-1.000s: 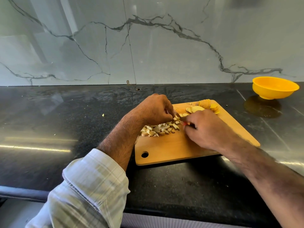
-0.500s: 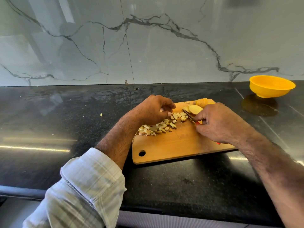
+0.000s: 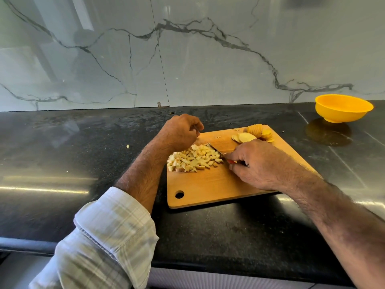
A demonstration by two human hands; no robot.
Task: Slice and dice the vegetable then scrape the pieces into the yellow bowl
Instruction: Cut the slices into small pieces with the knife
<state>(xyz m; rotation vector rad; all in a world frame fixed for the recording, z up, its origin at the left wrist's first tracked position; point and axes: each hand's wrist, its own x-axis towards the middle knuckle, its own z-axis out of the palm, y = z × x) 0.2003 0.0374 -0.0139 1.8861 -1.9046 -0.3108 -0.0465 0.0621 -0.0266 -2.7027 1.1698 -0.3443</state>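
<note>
A wooden cutting board (image 3: 210, 188) lies on the black counter. On its left part sits a heap of pale diced vegetable pieces (image 3: 194, 158). Round slices (image 3: 253, 134) lie at the board's far edge. My right hand (image 3: 258, 163) grips a red-handled knife (image 3: 217, 150), whose blade rests against the right side of the heap. My left hand (image 3: 180, 132) hovers just behind the heap with its fingers curled; nothing shows in it. The yellow bowl (image 3: 343, 110) stands empty at the far right by the wall.
A marble backsplash (image 3: 187, 51) runs along the back of the counter. A stray vegetable bit (image 3: 127, 146) lies on the counter left of the board. The counter's front edge (image 3: 229, 265) is close below my arms.
My right hand swung the knife left and pushed the loose dice into one heap. My left hand lifted off the pieces and drew back slightly.
</note>
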